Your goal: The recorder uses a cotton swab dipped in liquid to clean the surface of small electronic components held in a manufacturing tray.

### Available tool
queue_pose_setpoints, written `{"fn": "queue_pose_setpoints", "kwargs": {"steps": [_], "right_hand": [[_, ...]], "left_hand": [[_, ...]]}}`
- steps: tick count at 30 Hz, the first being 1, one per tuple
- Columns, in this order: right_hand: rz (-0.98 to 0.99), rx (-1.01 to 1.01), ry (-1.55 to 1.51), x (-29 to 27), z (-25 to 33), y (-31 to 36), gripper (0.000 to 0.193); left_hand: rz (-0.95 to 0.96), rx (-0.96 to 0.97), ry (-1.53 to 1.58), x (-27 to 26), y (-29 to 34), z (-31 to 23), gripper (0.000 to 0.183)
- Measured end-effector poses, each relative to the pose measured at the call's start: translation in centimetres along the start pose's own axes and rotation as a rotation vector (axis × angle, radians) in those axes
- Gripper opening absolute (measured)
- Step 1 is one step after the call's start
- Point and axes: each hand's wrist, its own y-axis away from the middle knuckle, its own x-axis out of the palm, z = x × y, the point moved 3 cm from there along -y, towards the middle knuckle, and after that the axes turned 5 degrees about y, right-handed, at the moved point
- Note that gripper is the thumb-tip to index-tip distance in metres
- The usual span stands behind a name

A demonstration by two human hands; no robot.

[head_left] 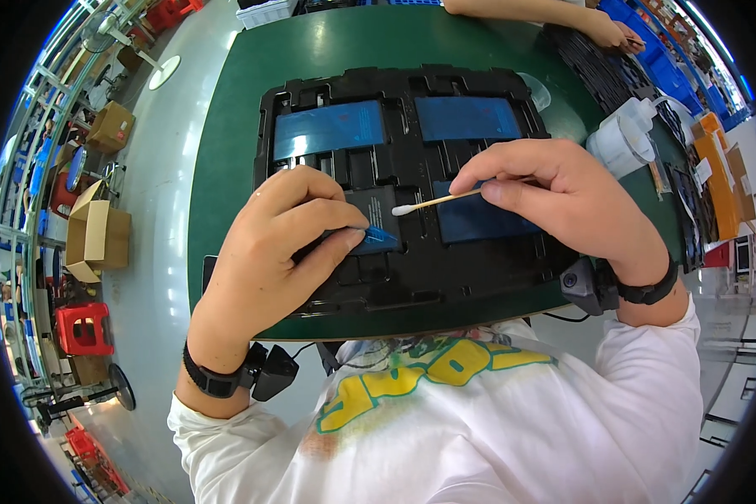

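A black plastic tray (pixel 412 281) lies before me with flat panels in its pockets. Glossy blue film covers the far left panel (pixel 328 130), the far right panel (pixel 469 118) and the near right panel (pixel 470 220). At the near left, the panel (pixel 370 202) looks dark grey, with a piece of blue film (pixel 379 236) lifted at its edge. My left hand (pixel 281 244) pinches that film, thumb against fingers. Between the thumb and fingers of my right hand (pixel 554 189) is a cotton swab (pixel 433 202), its white tip just above the dark panel's right edge.
The green table (pixel 344 46) carries a clear plastic bottle (pixel 622 139) and a stack of black trays (pixel 592 67) at the right. Another person's arm (pixel 529 10) rests across the far edge. Cardboard boxes (pixel 101 235) and a red stool (pixel 84 329) stand on the left floor.
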Motion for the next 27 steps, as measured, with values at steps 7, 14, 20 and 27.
{"fn": "queue_pose_setpoints", "kwargs": {"steps": [7,14,20,27], "right_hand": [[-0.022,0.038,0.049,0.24,0.16,-0.18,0.016],[0.015,-0.012,0.002,0.43,-0.63,0.02,0.016],[-0.024,0.066,0.051,0.29,-0.35,-0.56,0.017],[0.054,-0.028,0.008,0.48,-0.52,-0.43,0.017]], "left_hand": [[-0.028,-0.02,0.024,0.15,0.1,0.03,0.015],[-0.051,-0.023,0.041,0.18,0.24,0.16,0.015],[-0.063,-0.024,0.056,0.12,0.32,0.28,0.014],[-0.067,-0.034,0.069,0.11,0.4,0.17,0.014]]}}
